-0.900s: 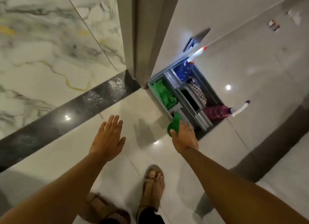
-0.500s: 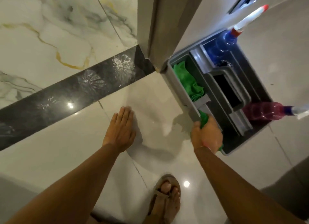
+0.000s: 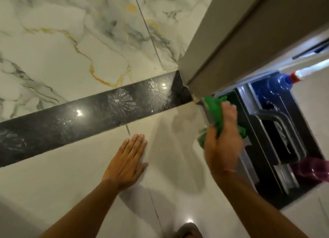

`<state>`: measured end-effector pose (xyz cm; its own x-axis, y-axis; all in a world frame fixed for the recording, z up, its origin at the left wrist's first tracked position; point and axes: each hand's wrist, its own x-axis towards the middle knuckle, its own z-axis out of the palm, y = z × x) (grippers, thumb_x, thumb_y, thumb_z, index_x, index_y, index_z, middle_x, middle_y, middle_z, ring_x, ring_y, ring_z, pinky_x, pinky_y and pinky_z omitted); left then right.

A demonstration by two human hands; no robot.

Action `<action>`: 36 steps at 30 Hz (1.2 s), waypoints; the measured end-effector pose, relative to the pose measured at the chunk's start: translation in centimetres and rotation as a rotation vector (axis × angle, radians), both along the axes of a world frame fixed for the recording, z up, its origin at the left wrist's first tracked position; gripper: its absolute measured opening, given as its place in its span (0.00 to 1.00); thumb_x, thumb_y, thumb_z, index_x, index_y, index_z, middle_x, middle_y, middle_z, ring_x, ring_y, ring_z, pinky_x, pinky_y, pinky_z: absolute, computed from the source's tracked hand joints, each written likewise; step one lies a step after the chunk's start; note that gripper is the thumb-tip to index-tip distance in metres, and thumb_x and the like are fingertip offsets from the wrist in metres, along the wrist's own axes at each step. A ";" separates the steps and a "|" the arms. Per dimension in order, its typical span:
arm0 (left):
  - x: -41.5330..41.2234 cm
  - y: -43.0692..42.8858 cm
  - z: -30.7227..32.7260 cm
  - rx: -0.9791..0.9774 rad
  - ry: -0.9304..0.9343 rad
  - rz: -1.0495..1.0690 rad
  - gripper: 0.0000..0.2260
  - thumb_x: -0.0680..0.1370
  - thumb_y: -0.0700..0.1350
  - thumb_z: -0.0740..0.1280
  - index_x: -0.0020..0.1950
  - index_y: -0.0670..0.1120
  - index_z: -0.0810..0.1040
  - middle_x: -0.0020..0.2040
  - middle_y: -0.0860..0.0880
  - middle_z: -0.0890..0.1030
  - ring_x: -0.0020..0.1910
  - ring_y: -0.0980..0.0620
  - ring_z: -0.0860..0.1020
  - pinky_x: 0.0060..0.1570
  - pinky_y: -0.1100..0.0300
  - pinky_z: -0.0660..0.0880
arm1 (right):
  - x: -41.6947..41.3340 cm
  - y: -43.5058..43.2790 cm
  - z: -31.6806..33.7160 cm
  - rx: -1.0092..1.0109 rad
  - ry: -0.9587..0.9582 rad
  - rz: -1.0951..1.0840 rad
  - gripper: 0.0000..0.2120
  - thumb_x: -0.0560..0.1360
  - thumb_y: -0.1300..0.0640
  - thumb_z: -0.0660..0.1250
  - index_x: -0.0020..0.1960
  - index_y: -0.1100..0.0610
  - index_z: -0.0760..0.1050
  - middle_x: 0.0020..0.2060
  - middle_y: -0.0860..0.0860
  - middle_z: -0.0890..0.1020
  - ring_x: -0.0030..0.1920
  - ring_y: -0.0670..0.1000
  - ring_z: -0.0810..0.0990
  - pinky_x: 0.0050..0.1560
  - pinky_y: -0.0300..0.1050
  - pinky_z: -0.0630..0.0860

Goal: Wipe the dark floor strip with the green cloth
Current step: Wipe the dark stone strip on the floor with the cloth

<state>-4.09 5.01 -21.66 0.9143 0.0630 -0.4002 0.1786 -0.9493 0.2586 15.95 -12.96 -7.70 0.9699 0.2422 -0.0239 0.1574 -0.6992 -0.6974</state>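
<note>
Right hand (image 3: 222, 145) clutches the crumpled green cloth (image 3: 214, 109) beside the grey caddy (image 3: 267, 131). Left hand (image 3: 127, 159) lies flat, fingers spread open, on glossy tile near the polished dark floor strip (image 3: 89, 116).

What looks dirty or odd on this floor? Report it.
The dark floor strip carries whitish, starburst-shaped splat marks along its length, standing out against the polished black. No wiping has begun: the right hand holds the green cloth over the caddy, while the left hand rests flat on pale tile.

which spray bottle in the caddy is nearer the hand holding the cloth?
The maroon bottle, beside the right hand's wrist; the blue bottle lies at the caddy's far end.
</note>
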 end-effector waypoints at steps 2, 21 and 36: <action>-1.4 1.6 -0.6 0.016 -0.026 -0.013 0.33 0.83 0.61 0.46 0.82 0.41 0.51 0.83 0.40 0.51 0.82 0.40 0.51 0.79 0.44 0.52 | 0.9 4.3 -3.5 -0.160 -0.068 0.223 0.32 0.77 0.56 0.55 0.79 0.47 0.51 0.80 0.51 0.57 0.80 0.53 0.52 0.77 0.56 0.56; -4.1 4.2 -2.7 0.045 -0.277 0.036 0.34 0.81 0.58 0.56 0.80 0.39 0.57 0.82 0.40 0.59 0.81 0.41 0.57 0.78 0.44 0.55 | 1.6 11.5 -14.3 -0.617 -0.302 0.995 0.28 0.81 0.52 0.53 0.79 0.59 0.53 0.79 0.57 0.57 0.79 0.60 0.54 0.77 0.59 0.53; -7.7 5.2 -2.3 -0.007 -0.241 0.160 0.32 0.81 0.56 0.56 0.81 0.40 0.57 0.82 0.41 0.59 0.82 0.43 0.55 0.78 0.47 0.54 | 7.8 10.3 -13.1 -0.730 -0.154 0.522 0.30 0.80 0.50 0.52 0.80 0.59 0.53 0.79 0.57 0.56 0.79 0.60 0.54 0.77 0.57 0.53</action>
